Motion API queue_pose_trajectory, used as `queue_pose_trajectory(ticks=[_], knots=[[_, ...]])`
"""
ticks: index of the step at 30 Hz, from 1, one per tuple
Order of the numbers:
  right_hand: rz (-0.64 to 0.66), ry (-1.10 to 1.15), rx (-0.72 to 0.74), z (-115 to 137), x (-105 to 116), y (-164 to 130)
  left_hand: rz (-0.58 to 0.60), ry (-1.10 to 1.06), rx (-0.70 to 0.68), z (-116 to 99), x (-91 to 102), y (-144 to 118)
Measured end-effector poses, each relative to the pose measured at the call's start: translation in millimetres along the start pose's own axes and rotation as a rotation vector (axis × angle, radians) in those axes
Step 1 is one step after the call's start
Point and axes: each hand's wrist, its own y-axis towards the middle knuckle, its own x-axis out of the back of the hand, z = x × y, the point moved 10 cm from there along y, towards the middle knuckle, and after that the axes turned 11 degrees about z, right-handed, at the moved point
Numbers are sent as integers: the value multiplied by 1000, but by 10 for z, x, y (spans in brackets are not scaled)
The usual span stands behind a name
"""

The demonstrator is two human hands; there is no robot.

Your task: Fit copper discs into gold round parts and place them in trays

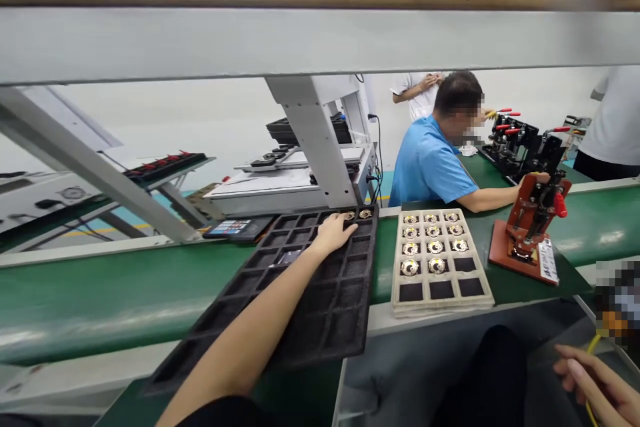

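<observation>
My left hand [334,232] reaches far forward over a long black compartment tray [320,307]. Its fingertips touch the tray's far end, right beside two round gold parts [357,215] in the last cells. My right hand [597,383] rests low at the right edge, fingers loosely curled, next to a yellow cable [591,347]. I cannot see anything held in it. A beige tray [440,293] to the right of the black one holds several round gold parts in its far rows. Its nearest cells are empty.
A green conveyor belt [100,293] runs across under both trays. A red-brown toggle press [530,227] stands right of the beige tray, with a co-worker in a blue shirt [425,163] holding it. A grey machine [310,167] stands behind the belt. Two more people stand at the back.
</observation>
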Motion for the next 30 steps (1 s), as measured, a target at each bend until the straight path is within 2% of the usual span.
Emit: queue_pose_trajectory(ticks=[2, 4, 8, 11, 14, 17, 20, 23, 26, 28, 30], knots=[[-27, -10, 1, 151, 6, -98, -14, -8, -29, -150, -92, -177], [-77, -55, 26, 402, -18, -180, -18, -32, -130, -466, -157, -359], [-51, -171, 108, 933, -260, -219, 40, -83, -427, -1425, -273, -665], [-13, -211, 170, 1181, -398, -237, 126, -82, -558, -2062, -436, -779], [-16, -232, 182, 1200, -346, -327, 186, -67, -567, -2366, -584, -767], [-61, -250, 145, 1038, -133, -476, 213, -77, -547, -2432, -604, -729], [-82, -216, 131, 921, 37, -603, 194, -124, -624, -2594, -451, -843], [-100, -127, 190, 1044, 76, -661, 160, -192, -828, -3042, -225, -1206], [-102, -48, 333, 1402, 20, -674, 84, -282, -1193, -3688, 24, -1817], [-97, -11, 469, 1686, 8, -710, -90, -346, -1492, -4043, 241, -2304], [-106, -22, 555, 1881, 52, -776, -273, -380, -1712, -4286, 386, -2698]])
